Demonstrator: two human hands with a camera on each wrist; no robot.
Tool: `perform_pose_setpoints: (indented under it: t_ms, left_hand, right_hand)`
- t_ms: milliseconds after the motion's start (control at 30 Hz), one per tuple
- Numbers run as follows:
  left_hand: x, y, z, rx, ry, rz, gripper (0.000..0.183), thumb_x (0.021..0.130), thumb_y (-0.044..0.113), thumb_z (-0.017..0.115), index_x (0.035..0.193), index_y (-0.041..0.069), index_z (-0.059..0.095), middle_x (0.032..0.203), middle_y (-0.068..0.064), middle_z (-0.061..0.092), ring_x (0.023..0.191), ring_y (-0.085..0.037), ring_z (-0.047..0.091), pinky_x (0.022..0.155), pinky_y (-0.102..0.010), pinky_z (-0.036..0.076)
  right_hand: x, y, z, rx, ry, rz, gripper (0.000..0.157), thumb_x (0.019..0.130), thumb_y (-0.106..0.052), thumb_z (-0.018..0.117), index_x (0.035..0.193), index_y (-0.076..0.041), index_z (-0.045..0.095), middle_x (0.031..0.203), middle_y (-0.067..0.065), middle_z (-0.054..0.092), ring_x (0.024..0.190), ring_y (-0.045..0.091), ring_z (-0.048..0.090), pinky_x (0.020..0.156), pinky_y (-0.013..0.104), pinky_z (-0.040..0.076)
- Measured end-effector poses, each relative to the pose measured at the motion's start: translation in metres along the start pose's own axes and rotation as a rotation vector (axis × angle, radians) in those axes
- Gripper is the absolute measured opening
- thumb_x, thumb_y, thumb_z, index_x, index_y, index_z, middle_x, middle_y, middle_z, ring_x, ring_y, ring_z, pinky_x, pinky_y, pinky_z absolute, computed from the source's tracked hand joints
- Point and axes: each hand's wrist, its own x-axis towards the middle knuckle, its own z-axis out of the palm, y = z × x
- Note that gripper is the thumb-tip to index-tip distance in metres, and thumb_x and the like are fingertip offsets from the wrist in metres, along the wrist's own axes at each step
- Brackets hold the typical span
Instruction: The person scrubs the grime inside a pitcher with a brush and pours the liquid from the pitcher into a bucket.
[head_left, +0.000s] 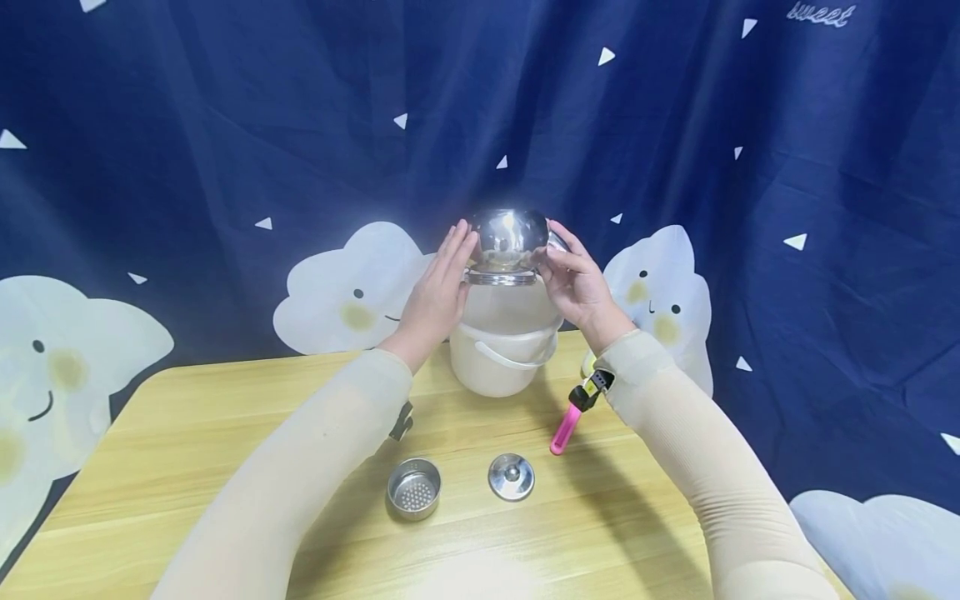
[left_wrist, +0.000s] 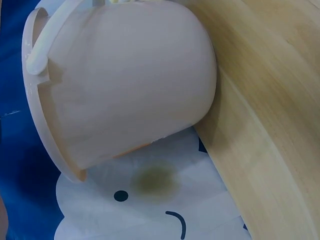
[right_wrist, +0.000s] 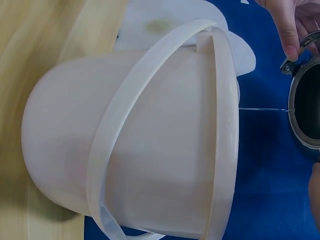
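A shiny metal teapot (head_left: 508, 242) is held upside down above a white bucket (head_left: 497, 367), its dark mouth (right_wrist: 309, 105) facing down. My right hand (head_left: 576, 279) grips the handle at the teapot's right; in the right wrist view the fingers (right_wrist: 287, 30) are curled on that handle. Against the left side of the teapot, my left hand (head_left: 438, 287) presses with straight fingers; its thumb is hidden. A thin bright line, seemingly a trickle of liquid (right_wrist: 264, 109), runs between mouth and bucket. The inside of the bucket is out of sight.
On the wooden table (head_left: 247, 433) in front of the bucket lie a metal strainer basket (head_left: 416, 488) and a round metal lid (head_left: 512, 477). A pink handle (head_left: 566, 429) shows beside the right wrist, and a blue curtain (head_left: 315, 108) hangs behind.
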Motion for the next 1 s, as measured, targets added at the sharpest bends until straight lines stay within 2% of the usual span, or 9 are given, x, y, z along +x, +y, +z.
perform_pose_setpoints:
  t_ms: [133, 300, 533, 667, 1000]
  left_hand:
    - [-0.0007, -0.0007, -0.001, 0.006, 0.018, 0.02, 0.074, 0.088, -0.012, 0.063, 0.154, 0.0, 0.03, 0.163, -0.016, 0.024, 0.151, -0.027, 0.021, 0.122, -0.03, 0.019]
    - [-0.0022, -0.003, -0.0002, 0.03, 0.072, 0.084, 0.074, 0.087, -0.014, 0.064, 0.152, -0.001, 0.031, 0.16, -0.02, 0.029, 0.149, -0.032, 0.027, 0.122, -0.032, 0.022]
    - [-0.0013, -0.0073, 0.0018, 0.07, 0.149, 0.164, 0.072, 0.086, -0.014, 0.064, 0.149, -0.001, 0.033, 0.157, -0.023, 0.034, 0.146, -0.035, 0.033, 0.12, -0.034, 0.026]
    - [-0.0001, -0.0085, 0.0025, 0.072, 0.177, 0.19, 0.071, 0.085, -0.014, 0.064, 0.148, -0.001, 0.034, 0.156, -0.024, 0.035, 0.145, -0.035, 0.034, 0.12, -0.035, 0.028]
    - [0.0013, -0.008, 0.0021, 0.099, 0.202, 0.21, 0.069, 0.086, -0.015, 0.062, 0.147, -0.001, 0.034, 0.154, -0.024, 0.038, 0.144, -0.036, 0.036, 0.119, -0.033, 0.028]
  right_hand:
    - [-0.0004, 0.0011, 0.0002, 0.004, -0.002, 0.0, 0.044, 0.088, 0.02, 0.057, 0.124, -0.004, 0.062, 0.108, 0.013, 0.064, 0.075, 0.022, 0.066, 0.077, 0.027, 0.057]
    - [-0.0003, 0.0017, 0.0001, 0.029, -0.022, -0.008, 0.045, 0.083, 0.022, 0.061, 0.121, -0.003, 0.064, 0.117, 0.01, 0.065, 0.075, 0.022, 0.065, 0.075, 0.027, 0.057]
    - [0.0013, 0.0008, -0.0006, 0.057, -0.057, -0.02, 0.048, 0.083, 0.024, 0.058, 0.123, -0.002, 0.062, 0.129, 0.006, 0.063, 0.075, 0.022, 0.065, 0.074, 0.027, 0.057]
    - [0.0016, 0.0004, -0.0004, 0.091, -0.069, -0.01, 0.053, 0.078, 0.026, 0.063, 0.124, -0.001, 0.062, 0.13, 0.007, 0.063, 0.074, 0.023, 0.064, 0.073, 0.028, 0.057]
    - [0.0018, 0.0003, 0.0002, 0.061, -0.1, -0.04, 0.056, 0.066, 0.021, 0.078, 0.116, -0.001, 0.068, 0.13, 0.006, 0.064, 0.075, 0.022, 0.064, 0.073, 0.027, 0.056]
